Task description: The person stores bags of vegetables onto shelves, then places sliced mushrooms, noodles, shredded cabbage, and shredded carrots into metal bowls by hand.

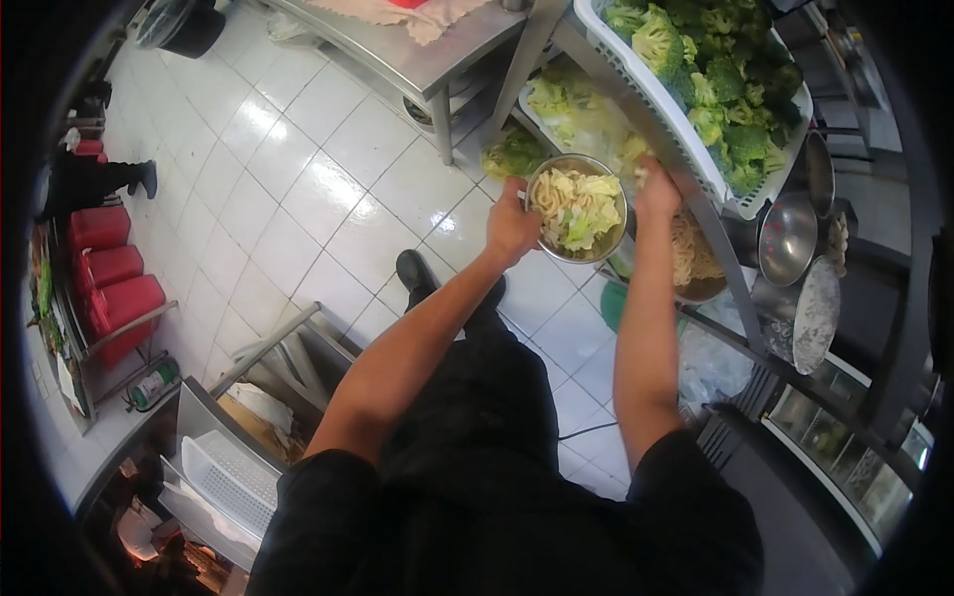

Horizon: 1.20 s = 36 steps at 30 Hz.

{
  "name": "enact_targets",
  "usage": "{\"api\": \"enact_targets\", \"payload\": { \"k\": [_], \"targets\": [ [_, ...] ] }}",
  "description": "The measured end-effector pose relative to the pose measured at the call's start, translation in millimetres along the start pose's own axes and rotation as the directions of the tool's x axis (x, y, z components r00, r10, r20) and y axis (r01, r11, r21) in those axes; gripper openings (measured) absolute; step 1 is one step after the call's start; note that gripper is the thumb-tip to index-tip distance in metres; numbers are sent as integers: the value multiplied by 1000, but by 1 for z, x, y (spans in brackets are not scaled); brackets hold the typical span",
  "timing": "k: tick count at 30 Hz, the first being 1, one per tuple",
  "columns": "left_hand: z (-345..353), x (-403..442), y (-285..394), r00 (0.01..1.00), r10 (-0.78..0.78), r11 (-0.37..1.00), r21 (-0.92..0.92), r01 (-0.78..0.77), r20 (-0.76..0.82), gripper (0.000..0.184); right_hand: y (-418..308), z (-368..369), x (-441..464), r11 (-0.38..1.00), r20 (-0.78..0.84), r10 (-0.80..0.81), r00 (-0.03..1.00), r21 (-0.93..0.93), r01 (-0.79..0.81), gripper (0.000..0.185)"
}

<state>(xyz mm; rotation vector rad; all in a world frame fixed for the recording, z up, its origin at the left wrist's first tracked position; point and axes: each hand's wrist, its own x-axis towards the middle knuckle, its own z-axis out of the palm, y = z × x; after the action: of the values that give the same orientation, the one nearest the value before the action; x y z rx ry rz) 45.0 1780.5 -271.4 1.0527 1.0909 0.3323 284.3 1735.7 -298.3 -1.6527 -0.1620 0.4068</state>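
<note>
My left hand (512, 226) grips the rim of a round metal bowl (582, 259) from the side. Inside the bowl lie thick pale noodles (550, 196) and chopped cabbage (588, 221). On the bowl's other side, my right hand (657, 192) has its fingers curled beside a container of cut cabbage (576, 104) on a lower shelf. A small pale bit shows at its fingertips, too small to name. Below that hand sits a container of noodles (693, 248), partly hidden by my right forearm.
A white basket (661, 141) of broccoli (730, 89) stands on the upper shelf at right, near metal bowls (788, 236). A steel table (437, 60) is at the top. Red containers (119, 278) line the left. Another person's dark-clothed leg (109, 184) shows there.
</note>
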Motion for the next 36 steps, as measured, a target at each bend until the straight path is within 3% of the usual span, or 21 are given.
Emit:
{"api": "enact_targets", "payload": {
  "k": [2, 5, 7, 9, 12, 13, 16, 20, 23, 29, 33, 36],
  "targets": [
    [1, 0, -3, 996, 65, 998, 26, -64, -58, 32, -42, 13, -64, 999, -71, -49, 996, 3, 50, 28],
    [-5, -8, 0, 994, 94, 993, 83, -89, -54, 33, -61, 5, -125, 959, 58, -66, 996, -272, 80, 23],
    [-14, -18, 12, 998, 61, 992, 108, -60, -1, 38, -70, 15, -151, 834, 190, -187, 964, -488, 258, 25],
    [-23, -31, 18, 999, 39, 993, 111, -42, 30, 40, -67, 19, -166, 621, 396, -297, 869, -611, 491, 30],
    [-46, -46, 28, 997, 59, 996, 64, -62, 43, 40, -86, 28, -187, 428, 598, -252, 761, -636, 642, 35],
    [-57, -51, 29, 996, 71, 997, 39, -73, 50, 40, -106, 32, -192, 499, 605, -65, 794, -669, 551, 33],
    [-92, -66, 34, 995, 78, 997, -20, -77, 55, 41, -131, 44, -207, 586, 638, -80, 766, -592, 554, 31],
    [-141, -78, 43, 995, 88, 995, -42, -86, 46, 43, -131, 92, -231, 493, 662, -326, 675, -490, 718, 25],
    [-182, -93, 58, 997, 75, 993, -89, -73, 21, 42, -122, 134, -259, 447, 755, -269, 598, -453, 772, 22],
    [-272, -109, 74, 976, 110, 982, -133, -136, -186, 38, -125, 231, -303, 303, 925, -268, 268, -183, 935, 19],
    [-328, -101, 63, 918, 130, 978, -101, -180, -376, 38, -130, 306, -323, 473, 846, -441, 300, -64, 879, 15],
    [-370, -94, 57, 884, 110, 978, -108, -177, -454, 41, -121, 363, -316, 575, 781, -450, 434, -119, 809, 16]
  ]
}}
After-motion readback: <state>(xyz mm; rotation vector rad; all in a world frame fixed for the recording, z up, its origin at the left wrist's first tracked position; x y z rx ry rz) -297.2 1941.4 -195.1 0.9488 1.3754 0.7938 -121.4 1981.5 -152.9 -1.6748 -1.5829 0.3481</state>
